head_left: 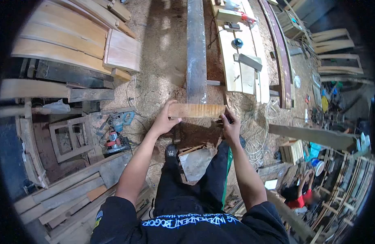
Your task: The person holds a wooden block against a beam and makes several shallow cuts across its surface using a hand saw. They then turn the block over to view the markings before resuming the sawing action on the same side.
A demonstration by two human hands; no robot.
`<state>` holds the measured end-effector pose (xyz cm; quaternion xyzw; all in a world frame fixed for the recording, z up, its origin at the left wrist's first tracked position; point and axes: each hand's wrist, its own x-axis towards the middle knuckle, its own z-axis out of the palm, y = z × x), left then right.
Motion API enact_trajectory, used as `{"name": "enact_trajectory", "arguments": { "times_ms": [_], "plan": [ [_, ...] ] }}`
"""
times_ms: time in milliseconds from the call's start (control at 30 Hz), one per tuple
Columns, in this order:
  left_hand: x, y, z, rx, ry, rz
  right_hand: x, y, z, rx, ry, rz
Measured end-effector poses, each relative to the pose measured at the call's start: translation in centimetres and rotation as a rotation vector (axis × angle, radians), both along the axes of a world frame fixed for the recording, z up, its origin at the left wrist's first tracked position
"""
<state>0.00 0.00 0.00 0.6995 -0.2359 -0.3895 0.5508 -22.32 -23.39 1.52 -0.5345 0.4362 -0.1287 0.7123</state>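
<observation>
A short wooden board [196,110] lies crosswise in front of me, held at both ends. My left hand [166,120] grips its left end, thumb on the near edge and fingers on the far side. At the right end, my right hand [230,125] is closed on the board with thumb and fingers. Just beyond it, the near end of a long dark beam [196,61] runs away from me, and the board overlaps that end in this view.
Light planks [240,61] carrying tools stand to the right of the beam. Power tools [116,134] and cables lie on the left floor, near stacked panels [65,36]. Loose cords [258,142] coil on the right. Another person in a red sleeve [295,202] sits at lower right.
</observation>
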Motion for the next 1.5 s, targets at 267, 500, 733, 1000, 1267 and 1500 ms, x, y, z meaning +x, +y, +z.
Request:
{"name": "enact_trajectory", "arguments": {
  "times_ms": [267, 500, 733, 1000, 1267, 1500],
  "plan": [
    [-0.8, -5.2, -6.5, 0.325, -0.525, 0.140, 4.3, -6.3, -9.8, -0.473, -0.001, 0.237],
    [0.2, -6.3, -13.7, 0.408, -0.499, 0.139, 4.6, -10.0, -17.8, -0.739, -0.053, 0.472],
    [1.3, -5.3, -21.9, 0.228, -0.640, 0.116, 4.9, -9.0, -25.0, -0.930, -0.070, 0.403],
    [1.3, -5.2, -25.4, 0.078, -0.820, 0.153, 4.6, -8.9, -30.3, -1.027, -0.232, 0.280],
    [0.7, -5.8, -23.8, 0.210, -1.139, 0.098, 5.2, -8.8, -31.6, -0.882, -0.416, 0.212],
    [-0.9, -7.7, -22.9, 0.308, -1.220, -0.035, 5.2, -8.3, -30.7, -0.908, -0.385, 0.206]
  ]
}}
